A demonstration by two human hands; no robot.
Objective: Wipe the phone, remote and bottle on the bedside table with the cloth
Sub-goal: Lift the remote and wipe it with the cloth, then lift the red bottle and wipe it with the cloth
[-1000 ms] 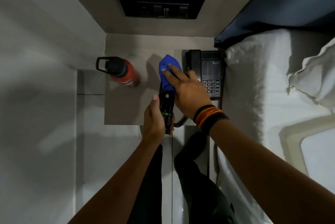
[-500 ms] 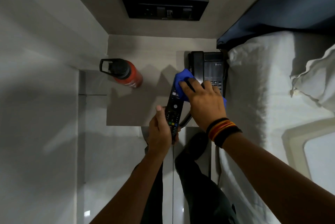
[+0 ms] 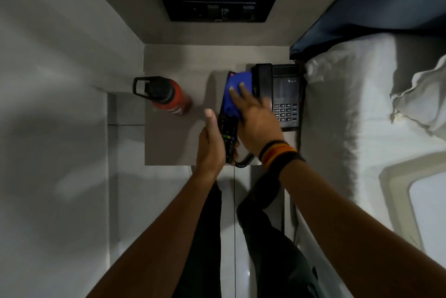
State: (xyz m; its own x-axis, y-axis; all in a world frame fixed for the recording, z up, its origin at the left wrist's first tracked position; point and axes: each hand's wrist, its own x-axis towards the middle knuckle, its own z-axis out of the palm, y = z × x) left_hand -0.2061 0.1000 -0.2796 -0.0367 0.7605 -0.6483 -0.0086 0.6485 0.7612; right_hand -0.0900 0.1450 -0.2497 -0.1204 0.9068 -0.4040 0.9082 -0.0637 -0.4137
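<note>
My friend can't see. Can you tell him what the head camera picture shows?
Seen from above, the left hand holds a black remote while the right hand presses a blue cloth onto its far end. A red bottle stands left on the bedside table, a black phone sits right, beside a white bed.

Bare forearms; right wrist stacked bands point(image 3: 277, 154): black, orange, red stripes. Dark trousers point(image 3: 270, 249).
</note>
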